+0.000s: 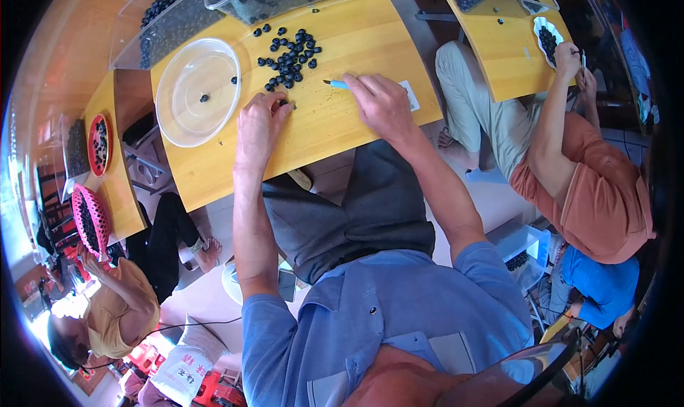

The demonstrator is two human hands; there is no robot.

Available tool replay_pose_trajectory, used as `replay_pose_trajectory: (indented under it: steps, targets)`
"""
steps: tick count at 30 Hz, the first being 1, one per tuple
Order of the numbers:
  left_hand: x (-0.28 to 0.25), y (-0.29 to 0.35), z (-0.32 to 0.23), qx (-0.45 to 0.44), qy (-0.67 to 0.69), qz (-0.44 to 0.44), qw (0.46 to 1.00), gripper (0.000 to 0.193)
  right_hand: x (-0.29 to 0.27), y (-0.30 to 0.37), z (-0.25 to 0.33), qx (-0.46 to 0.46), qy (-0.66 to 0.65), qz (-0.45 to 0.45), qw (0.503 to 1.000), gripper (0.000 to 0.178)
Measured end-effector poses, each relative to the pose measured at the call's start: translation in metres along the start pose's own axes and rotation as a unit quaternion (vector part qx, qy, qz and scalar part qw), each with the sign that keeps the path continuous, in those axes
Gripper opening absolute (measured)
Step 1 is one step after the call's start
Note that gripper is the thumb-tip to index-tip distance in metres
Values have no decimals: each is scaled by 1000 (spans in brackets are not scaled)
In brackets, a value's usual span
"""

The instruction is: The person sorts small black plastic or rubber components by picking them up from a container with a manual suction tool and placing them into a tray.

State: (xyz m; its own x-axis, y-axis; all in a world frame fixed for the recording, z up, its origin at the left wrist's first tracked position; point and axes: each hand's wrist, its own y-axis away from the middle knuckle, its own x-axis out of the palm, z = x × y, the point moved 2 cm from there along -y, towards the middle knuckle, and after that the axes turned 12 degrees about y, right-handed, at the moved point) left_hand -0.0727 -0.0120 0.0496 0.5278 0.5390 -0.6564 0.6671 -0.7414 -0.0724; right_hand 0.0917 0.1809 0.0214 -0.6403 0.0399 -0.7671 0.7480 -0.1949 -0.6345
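My left hand [258,127] is closed on a small dark round bead [284,103], held between thumb and fingertips low over the yellow table [342,47]. In my right hand [379,102] is a slim knife [337,84] with a light blue handle, its dark tip pointing left toward the left hand. A loose heap of similar dark beads [292,56] lies on the tabletop beyond both hands. To the left stands a round clear plastic bowl [171,132]. One bead [204,98] rests inside it, and another shows by its right side.
Clear bins [271,4] full of dark beads line the far edge. A white card [409,95] lies beside my right hand. At the right table, a person [584,172] works by a white dish [539,26]. Another person [128,304] on the left touches a pink basket [102,218].
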Motion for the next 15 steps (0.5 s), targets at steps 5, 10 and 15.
replay_pose_trajectory:
  steps: [5, 10, 15]
  targets:
    - [3, 3, -1, -24, -18, -31, 999, 28, 1, 1, 0, 5, -1, 7, 1000, 31]
    - [3, 6, 2, -48, -41, -53, 997, 30, 0, 0, 0, 4, -10, 6, 1000, 30]
    - [4, 9, 6, -44, -22, -84, 995, 28, 0, 0, 0, 5, -8, 6, 1000, 29]
